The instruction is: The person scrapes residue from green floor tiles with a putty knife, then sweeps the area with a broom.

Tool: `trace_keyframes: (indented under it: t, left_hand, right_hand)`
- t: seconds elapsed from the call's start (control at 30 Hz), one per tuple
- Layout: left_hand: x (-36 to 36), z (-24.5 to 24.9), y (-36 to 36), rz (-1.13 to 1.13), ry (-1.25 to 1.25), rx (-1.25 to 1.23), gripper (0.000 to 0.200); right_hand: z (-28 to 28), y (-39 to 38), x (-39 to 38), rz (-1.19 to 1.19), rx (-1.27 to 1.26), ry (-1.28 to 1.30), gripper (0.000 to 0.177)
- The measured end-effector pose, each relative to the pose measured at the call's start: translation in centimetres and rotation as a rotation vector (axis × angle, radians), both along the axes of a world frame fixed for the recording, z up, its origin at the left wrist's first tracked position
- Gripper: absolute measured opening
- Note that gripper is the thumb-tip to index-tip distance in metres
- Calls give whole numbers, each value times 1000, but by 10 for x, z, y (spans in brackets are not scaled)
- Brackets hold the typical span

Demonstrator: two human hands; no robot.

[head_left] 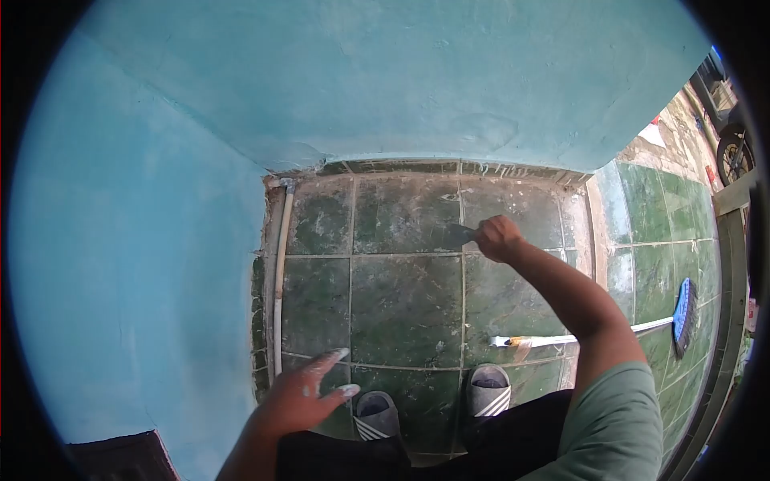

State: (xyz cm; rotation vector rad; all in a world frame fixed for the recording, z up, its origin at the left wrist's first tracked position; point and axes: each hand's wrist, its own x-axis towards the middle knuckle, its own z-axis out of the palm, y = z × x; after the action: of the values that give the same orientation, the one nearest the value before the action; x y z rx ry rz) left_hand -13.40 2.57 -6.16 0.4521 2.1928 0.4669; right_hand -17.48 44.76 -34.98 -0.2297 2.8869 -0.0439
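My right hand (pixel 499 238) is closed around the handle of a putty knife (pixel 460 234), its dark flat blade pointing left over the green floor tiles (pixel 405 309). The fist hides the handle. At the lower left, my left hand (pixel 306 394) holds nothing; thumb and fingers are apart, with white smears on the fingertips. It hovers near the left slipper (pixel 376 414), close to the pipe along the wall. The right slipper (pixel 489 390) is farther right, under the right arm.
Light blue walls (pixel 449 88) meet in a corner ahead and to the left. A pale pipe (pixel 282 240) runs along the left wall's foot. A blue-headed broom (pixel 683 317) lies on the right, its white handle reaching under my right arm. A wheel (pixel 733 156) shows at the far right.
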Motion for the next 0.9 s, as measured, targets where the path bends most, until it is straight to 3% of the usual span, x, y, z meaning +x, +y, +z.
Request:
trace_keyframes:
  t: [0.1, 0.33, 0.4, 0.6, 0.73, 0.9]
  left_hand:
    - [5, -24, -17, -332, 174, -168, 71]
    - [-14, -43, -10, -201, 42, -23, 68]
    - [-12, -43, -9, -188, 59, 12, 67]
    - [-4, -58, -16, -292, -24, -12, 69]
    - [-7, -46, -19, -198, -124, -45, 69]
    - [-2, -54, -16, -307, -13, 41, 68]
  right_hand:
    - [5, 14, 13, 81, -32, 94, 20]
    - [-7, 9, 2, 132, 28, 154, 20]
    - [8, 13, 9, 68, 52, 53, 21]
    - [7, -21, 2, 94, 126, -39, 21]
    - [2, 17, 17, 137, 13, 238, 18]
    - [-11, 7, 2, 173, 87, 257, 14]
